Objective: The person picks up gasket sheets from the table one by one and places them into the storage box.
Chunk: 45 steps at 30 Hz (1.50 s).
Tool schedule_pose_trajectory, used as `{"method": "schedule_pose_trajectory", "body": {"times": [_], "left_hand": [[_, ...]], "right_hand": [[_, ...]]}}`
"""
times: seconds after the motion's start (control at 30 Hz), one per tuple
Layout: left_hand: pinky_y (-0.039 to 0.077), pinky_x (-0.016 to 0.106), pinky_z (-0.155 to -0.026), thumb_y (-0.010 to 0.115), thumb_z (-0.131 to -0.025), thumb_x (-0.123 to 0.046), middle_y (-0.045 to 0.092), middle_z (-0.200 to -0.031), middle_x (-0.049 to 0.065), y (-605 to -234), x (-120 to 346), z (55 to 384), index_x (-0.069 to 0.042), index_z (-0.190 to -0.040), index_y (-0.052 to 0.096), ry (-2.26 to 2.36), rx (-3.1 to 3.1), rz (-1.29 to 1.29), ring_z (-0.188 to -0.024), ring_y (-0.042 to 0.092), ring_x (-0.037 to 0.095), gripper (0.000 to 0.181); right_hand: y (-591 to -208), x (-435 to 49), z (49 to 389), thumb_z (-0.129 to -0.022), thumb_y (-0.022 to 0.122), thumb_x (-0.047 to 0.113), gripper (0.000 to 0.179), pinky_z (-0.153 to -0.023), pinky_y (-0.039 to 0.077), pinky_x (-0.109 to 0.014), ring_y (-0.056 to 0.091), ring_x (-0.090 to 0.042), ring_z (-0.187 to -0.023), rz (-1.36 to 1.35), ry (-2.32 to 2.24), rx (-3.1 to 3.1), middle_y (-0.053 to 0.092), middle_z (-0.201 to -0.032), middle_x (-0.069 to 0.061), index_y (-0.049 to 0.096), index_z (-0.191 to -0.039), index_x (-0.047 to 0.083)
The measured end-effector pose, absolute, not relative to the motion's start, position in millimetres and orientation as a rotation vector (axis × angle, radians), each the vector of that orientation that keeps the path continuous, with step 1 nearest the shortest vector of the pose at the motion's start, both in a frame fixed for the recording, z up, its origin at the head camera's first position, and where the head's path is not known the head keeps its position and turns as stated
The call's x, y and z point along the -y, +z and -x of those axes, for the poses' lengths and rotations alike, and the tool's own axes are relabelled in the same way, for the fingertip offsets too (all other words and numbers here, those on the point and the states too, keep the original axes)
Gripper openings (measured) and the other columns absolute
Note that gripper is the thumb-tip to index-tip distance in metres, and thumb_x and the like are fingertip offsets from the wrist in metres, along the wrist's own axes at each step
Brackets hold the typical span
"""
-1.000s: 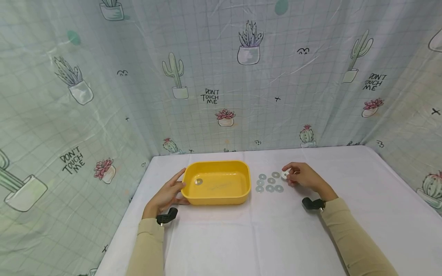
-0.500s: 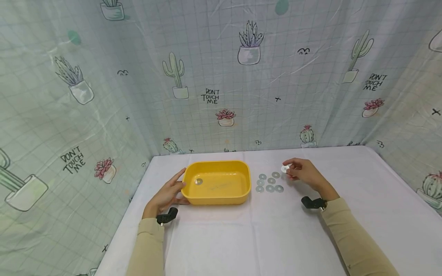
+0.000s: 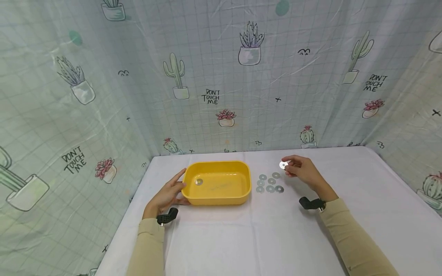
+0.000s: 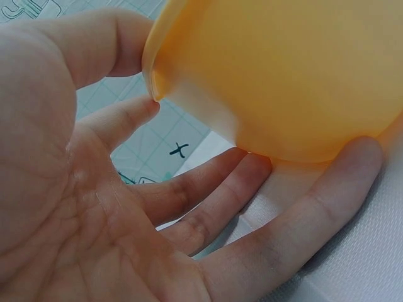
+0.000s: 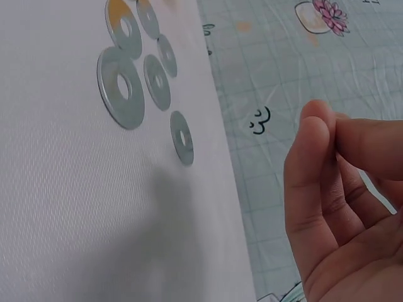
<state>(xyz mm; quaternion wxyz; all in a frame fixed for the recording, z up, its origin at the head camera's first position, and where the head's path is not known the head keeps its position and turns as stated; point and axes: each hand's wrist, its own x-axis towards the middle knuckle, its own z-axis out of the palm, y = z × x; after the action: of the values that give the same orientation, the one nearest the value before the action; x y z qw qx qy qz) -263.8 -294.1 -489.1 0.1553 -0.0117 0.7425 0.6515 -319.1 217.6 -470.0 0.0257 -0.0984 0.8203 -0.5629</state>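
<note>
A yellow plastic tray point(image 3: 216, 201) sits on the table in the head view, with one flat metal washer point(image 3: 198, 182) inside near its left end. My left hand point(image 3: 166, 196) holds the tray's left end, its spread fingers point(image 4: 182, 189) touching rim and lower wall in the left wrist view. Right of the tray lie several loose washers point(image 3: 271, 181), also seen in the right wrist view. Above them, my right hand point(image 3: 303, 171) pinches another washer point(image 3: 283, 165) between thumb and fingers. The right wrist view hides this washer behind the fingertips point(image 5: 308, 135).
A white cloth covers the table point(image 3: 214, 237). Behind and beside it hangs a pale curtain point(image 3: 221, 76) printed with potted cacti. Each wrist carries a small black camera, such as the right one point(image 3: 310, 203).
The right hand has lifted the pinched washer up and away from the loose group, and the washer has turned to catch the light. The left hand and tray stay put.
</note>
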Motion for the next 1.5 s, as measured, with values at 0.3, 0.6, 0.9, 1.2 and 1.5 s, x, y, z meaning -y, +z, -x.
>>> {"method": "schedule_pose_trajectory", "body": {"times": [0.3, 0.6, 0.9, 1.2, 1.5], "left_hand": [[0.063, 0.055, -0.086, 0.05, -0.106, -0.021, 0.048, -0.15, 0.022, -487.2, 293.9, 263.4, -0.047, -0.159, 0.027, 1.871, -2.113, 0.05, -0.117, 0.064, 0.032, 0.064], [0.062, 0.056, -0.087, 0.049, -0.107, -0.021, 0.045, -0.152, 0.024, -488.0, 296.1, 262.5, -0.045, -0.161, 0.024, 1.87, -2.112, 0.024, -0.12, 0.062, 0.034, 0.064], [0.063, 0.055, -0.086, 0.049, -0.106, -0.021, 0.048, -0.149, 0.023, -486.2, 294.4, 262.4, -0.047, -0.159, 0.027, 1.876, -2.115, 0.048, -0.119, 0.063, 0.034, 0.063], [0.063, 0.055, -0.087, 0.048, -0.107, -0.02, 0.047, -0.15, 0.023, -485.6, 293.7, 261.1, -0.045, -0.16, 0.026, 1.876, -2.108, 0.033, -0.117, 0.064, 0.033, 0.063], [0.063, 0.055, -0.086, 0.048, -0.107, -0.021, 0.048, -0.15, 0.022, -483.6, 293.9, 260.5, -0.047, -0.16, 0.026, 1.881, -2.096, 0.038, -0.115, 0.066, 0.032, 0.063]], "right_hand": [[-459.3, -203.1, 311.2, -0.098, 0.064, 0.003, 0.037, -0.075, 0.063, -0.022, 0.069, -0.007, -0.08, 0.352, -1.842, -2.485, 0.063, -0.096, -0.009, 0.06, -0.134, -0.004], [-455.6, -187.9, 307.0, -0.098, 0.064, 0.004, 0.036, -0.074, 0.063, -0.022, 0.07, -0.009, -0.08, 0.347, -1.867, -2.512, 0.064, -0.096, -0.009, 0.061, -0.134, -0.001], [-454.9, -173.9, 301.6, -0.099, 0.065, 0.008, 0.037, -0.07, 0.062, -0.023, 0.069, -0.011, -0.077, 0.317, -1.973, -2.483, 0.065, -0.096, -0.005, 0.06, -0.135, 0.0], [-449.8, -159.6, 293.9, -0.1, 0.065, 0.01, 0.037, -0.072, 0.062, -0.021, 0.068, -0.009, -0.079, 0.241, -1.966, -2.468, 0.061, -0.1, -0.007, 0.06, -0.136, 0.005], [-446.5, -145.7, 287.5, -0.1, 0.065, 0.011, 0.035, -0.073, 0.062, -0.022, 0.067, -0.015, -0.081, 0.225, -1.937, -2.457, 0.062, -0.105, -0.012, 0.062, -0.135, 0.009]]}}
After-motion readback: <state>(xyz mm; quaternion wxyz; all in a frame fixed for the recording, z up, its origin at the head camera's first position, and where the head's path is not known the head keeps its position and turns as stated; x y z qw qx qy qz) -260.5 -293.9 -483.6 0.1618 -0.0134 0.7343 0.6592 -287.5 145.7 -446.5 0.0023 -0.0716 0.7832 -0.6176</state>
